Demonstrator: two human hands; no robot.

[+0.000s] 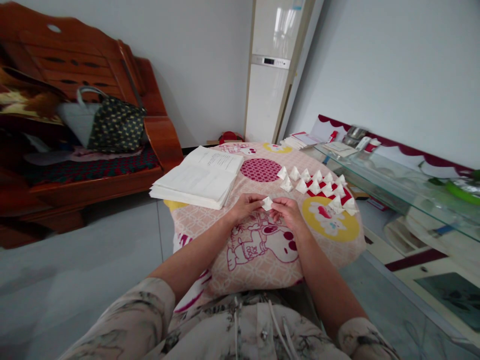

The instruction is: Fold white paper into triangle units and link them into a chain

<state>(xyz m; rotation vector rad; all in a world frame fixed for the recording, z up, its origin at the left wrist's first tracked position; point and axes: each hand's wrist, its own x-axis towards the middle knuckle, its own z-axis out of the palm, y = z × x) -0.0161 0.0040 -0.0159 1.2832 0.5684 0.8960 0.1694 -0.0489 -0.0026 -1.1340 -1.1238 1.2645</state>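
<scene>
Between my two hands, above the near half of the cloth-covered table, is a small folded white paper piece (267,203). My left hand (247,206) pinches its left side, and my right hand (288,211) grips its right side with fingers curled. Several folded white paper pyramids (315,187) stand in rows at the table's right side, some on a red patch. To the left lies a thick open stack of white paper sheets (202,175), with faint print on the top page.
A patterned pink tablecloth (213,265) covers the round table. On the right a glass shelf (382,175) holds papers, a metal pot and other items. A wooden bench (93,180) with bags stands at left; a tall white air conditioner (268,95) is behind.
</scene>
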